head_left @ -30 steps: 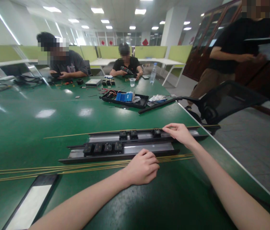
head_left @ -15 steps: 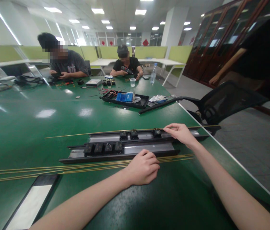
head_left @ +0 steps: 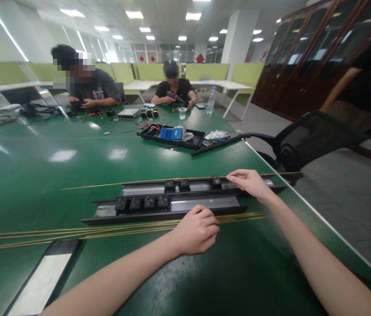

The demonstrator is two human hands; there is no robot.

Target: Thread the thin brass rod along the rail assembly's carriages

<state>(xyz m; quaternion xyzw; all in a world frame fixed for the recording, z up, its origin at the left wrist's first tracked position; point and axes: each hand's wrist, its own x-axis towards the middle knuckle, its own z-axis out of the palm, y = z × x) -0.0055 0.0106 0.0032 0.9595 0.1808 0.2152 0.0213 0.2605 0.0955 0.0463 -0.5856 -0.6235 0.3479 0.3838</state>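
Note:
My right hand (head_left: pixel 247 183) pinches a thin brass-coloured rod (head_left: pixel 119 183) that lies along the far dark channel rail (head_left: pixel 198 191). Three black blocks (head_left: pixel 184 185) sit in that rail, left of the hand. In front is a second channel rail (head_left: pixel 205 203), with several black blocks (head_left: pixel 135 203) in its left half. My left hand (head_left: pixel 198 229) rests on the table, fingers curled inward, beside and partly over a bundle of brass-coloured rods (head_left: pixel 119 229). Anything inside those fingers is hidden.
A phone-like black and white slab (head_left: pixel 45 276) lies near left on the green table (head_left: pixel 83 164). Beyond are a black tray (head_left: pixel 172 141), gloves (head_left: pixel 218 137), a cup (head_left: pixel 181 113) and a bottle (head_left: pixel 210 101). Two people sit opposite; another stands right, behind a chair (head_left: pixel 317 138).
My right hand has shifted very slightly to the right along the rod. My left hand stays put. At the right, the standing person has moved further right.

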